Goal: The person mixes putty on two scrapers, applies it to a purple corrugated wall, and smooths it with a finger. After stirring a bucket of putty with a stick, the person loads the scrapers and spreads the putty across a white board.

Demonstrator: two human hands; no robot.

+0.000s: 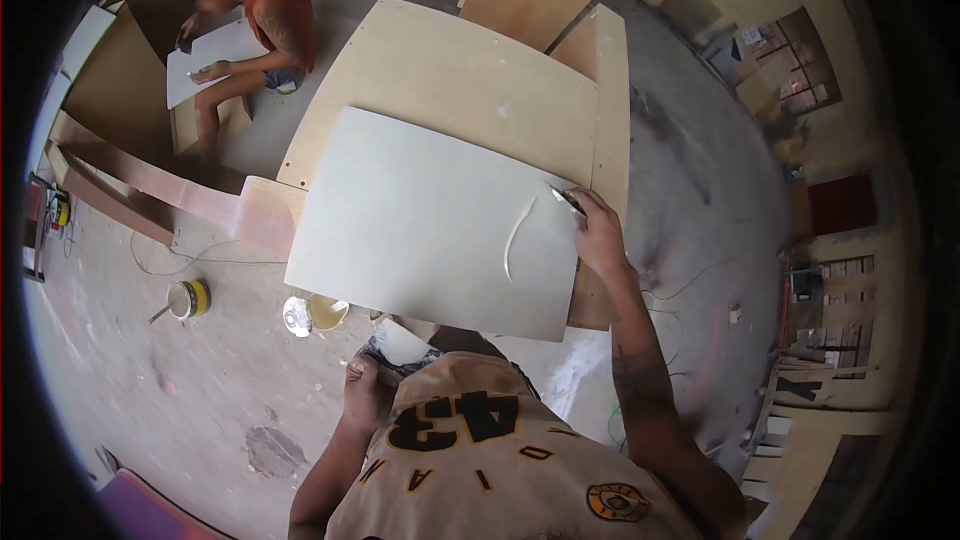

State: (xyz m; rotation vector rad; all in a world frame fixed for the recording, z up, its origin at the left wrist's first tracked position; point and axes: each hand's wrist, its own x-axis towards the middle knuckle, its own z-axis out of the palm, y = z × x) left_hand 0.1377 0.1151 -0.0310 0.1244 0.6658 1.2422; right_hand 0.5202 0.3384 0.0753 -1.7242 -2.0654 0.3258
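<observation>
A white panel point(420, 220) lies flat across a plywood cabinet point(450, 70) in front of me. My right hand point(600, 232) is closed around a putty knife point(568, 201), its blade close over the panel's upper right corner. Left of the blade, a curved streak of pale putty point(512, 242) marks the panel's surface. My left hand point(367, 386) is down by my lap with its fingers curled, beside a white piece point(398, 342) partly hidden below the panel's near edge. What that hand holds, I cannot tell.
At the upper left a seated person point(283, 30) holds another white board point(215, 60). A can with a stick point(188, 299) and an open tub point(328, 311) stand on the floor at left. A pinkish curved panel point(265, 218) adjoins the cabinet. Cables lie on the floor.
</observation>
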